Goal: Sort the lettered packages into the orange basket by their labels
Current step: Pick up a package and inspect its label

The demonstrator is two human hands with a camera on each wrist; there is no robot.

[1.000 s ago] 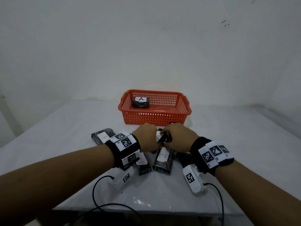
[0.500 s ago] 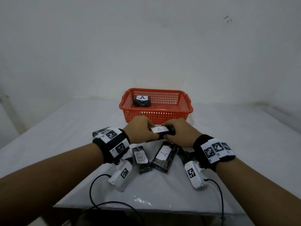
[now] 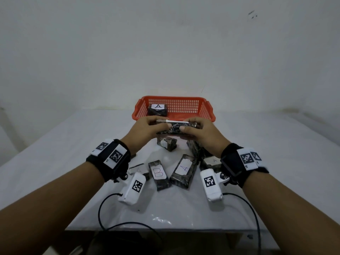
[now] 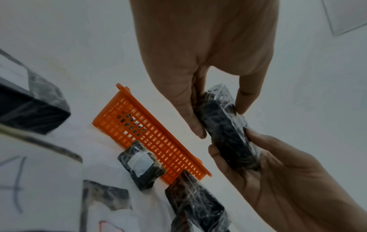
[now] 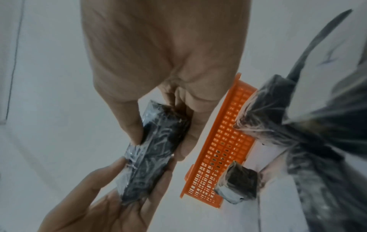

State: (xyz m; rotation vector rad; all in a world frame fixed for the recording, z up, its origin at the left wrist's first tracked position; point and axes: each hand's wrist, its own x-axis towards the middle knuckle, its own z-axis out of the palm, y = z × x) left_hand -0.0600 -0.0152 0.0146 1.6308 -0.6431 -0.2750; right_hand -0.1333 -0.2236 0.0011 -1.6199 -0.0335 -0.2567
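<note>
Nearest, B and A packages (image 3: 158, 174) lie on the table (image 3: 276, 144). Above them, left hand (image 3: 145, 128) and right hand (image 3: 200, 131) each pinch one end of the held package (image 3: 176, 127). Advice: keep it level, clear the orange basket (image 3: 173, 103) rim, set beside the A package (image 3: 157, 109) inside.

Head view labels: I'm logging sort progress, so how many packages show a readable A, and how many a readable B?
A packages: 3
B package: 1
Total: 4 readable. The held package, gripped by the left hand and right hand, shows its label edge-on, so it is not counted.
</note>
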